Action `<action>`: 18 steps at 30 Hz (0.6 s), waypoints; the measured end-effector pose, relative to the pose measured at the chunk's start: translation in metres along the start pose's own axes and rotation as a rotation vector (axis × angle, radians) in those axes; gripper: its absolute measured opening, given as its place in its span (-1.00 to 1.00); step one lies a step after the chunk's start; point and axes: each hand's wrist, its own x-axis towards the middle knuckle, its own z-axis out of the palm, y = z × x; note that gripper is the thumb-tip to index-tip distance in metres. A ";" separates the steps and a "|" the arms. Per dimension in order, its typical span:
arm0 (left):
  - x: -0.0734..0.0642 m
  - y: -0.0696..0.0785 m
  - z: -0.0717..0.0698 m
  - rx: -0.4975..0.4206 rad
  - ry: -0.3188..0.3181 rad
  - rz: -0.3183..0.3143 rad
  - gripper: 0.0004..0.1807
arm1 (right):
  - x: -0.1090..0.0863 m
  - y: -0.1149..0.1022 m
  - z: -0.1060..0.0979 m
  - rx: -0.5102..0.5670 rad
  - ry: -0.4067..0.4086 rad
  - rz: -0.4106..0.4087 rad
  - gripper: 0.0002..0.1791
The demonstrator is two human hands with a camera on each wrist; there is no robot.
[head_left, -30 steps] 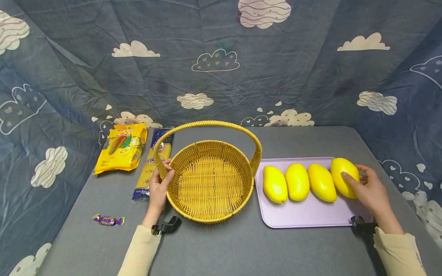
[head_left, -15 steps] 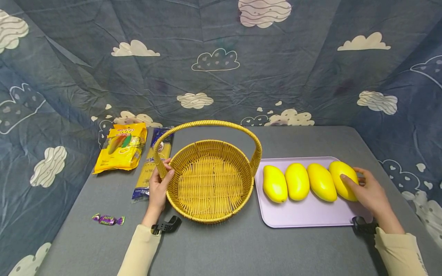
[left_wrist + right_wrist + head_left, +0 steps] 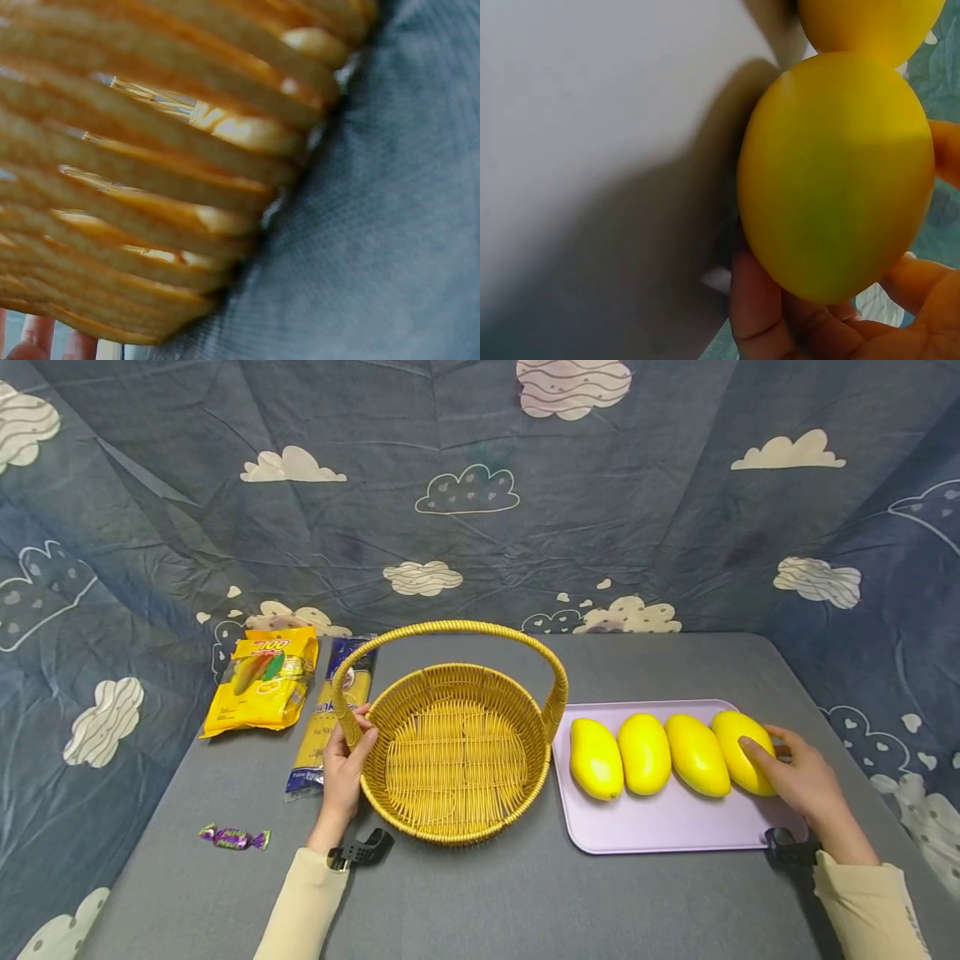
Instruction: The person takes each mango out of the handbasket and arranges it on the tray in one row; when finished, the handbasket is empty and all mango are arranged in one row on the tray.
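Note:
A golden wicker basket [image 3: 457, 760] with a tall arched handle stands mid-table, nothing inside it. My left hand [image 3: 345, 777] grips its left side near the handle's base, thumb on the rim; in the left wrist view the basket's slatted wall [image 3: 150, 172] covers most of that hand. On the right lies a lilac tray [image 3: 660, 835] with several yellow mangoes in a row. My right hand [image 3: 802, 777] holds the rightmost mango [image 3: 742, 752], thumb on its near face and fingers round its far side. That mango [image 3: 836, 180] touches its neighbour in the right wrist view.
Left of the basket lie a yellow snack bag [image 3: 264, 681] with a mango picture and a pack of spaghetti [image 3: 311, 743]. A purple wrapped candy [image 3: 234, 837] lies nearer the front left. Dark cloud-print cloth [image 3: 465, 435] hangs behind the grey table [image 3: 480, 902].
My right hand has brought the rightmost mango slightly left and down, closer against the one beside it on the tray. The left hand and basket have stayed put.

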 end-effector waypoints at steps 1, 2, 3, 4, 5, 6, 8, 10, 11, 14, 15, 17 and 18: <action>0.000 0.000 0.000 0.000 -0.001 0.002 -0.74 | 0.000 0.000 0.000 0.001 -0.004 -0.002 -0.07; 0.000 0.000 0.000 0.001 -0.001 0.003 -0.74 | 0.000 0.001 0.000 0.001 -0.006 0.001 -0.07; 0.000 0.000 0.000 0.003 -0.001 0.003 -0.74 | 0.000 0.001 -0.001 0.006 -0.010 0.007 -0.06; 0.000 0.000 0.000 0.004 0.000 0.005 -0.74 | 0.000 0.001 -0.001 0.009 -0.013 0.010 -0.05; 0.000 0.000 0.000 0.004 0.001 0.005 -0.74 | 0.000 0.001 -0.001 0.011 -0.016 0.014 -0.04; 0.000 0.000 0.000 0.004 0.002 0.006 -0.74 | 0.001 0.001 -0.001 0.014 -0.018 0.020 -0.03; 0.000 0.001 0.000 0.005 0.004 0.005 -0.74 | 0.001 0.001 -0.001 0.020 -0.023 0.030 -0.01; 0.000 0.001 0.000 0.004 0.005 0.005 -0.74 | 0.002 0.001 -0.001 0.018 -0.028 0.036 -0.01; 0.000 0.000 0.000 0.004 0.006 0.005 -0.74 | 0.002 0.001 -0.001 0.017 -0.031 0.038 0.00; 0.000 0.000 0.000 0.002 0.006 0.006 -0.75 | 0.002 0.002 -0.002 0.013 -0.044 0.047 -0.01; 0.000 0.000 0.000 0.000 0.006 0.008 -0.75 | 0.001 0.002 -0.002 0.014 -0.047 0.047 -0.01; 0.000 0.000 0.000 -0.002 0.005 0.010 -0.76 | 0.001 0.002 -0.004 0.016 -0.055 0.048 -0.03; 0.000 0.000 0.000 -0.004 0.004 0.011 -0.76 | 0.000 0.002 -0.004 0.017 -0.057 0.046 -0.03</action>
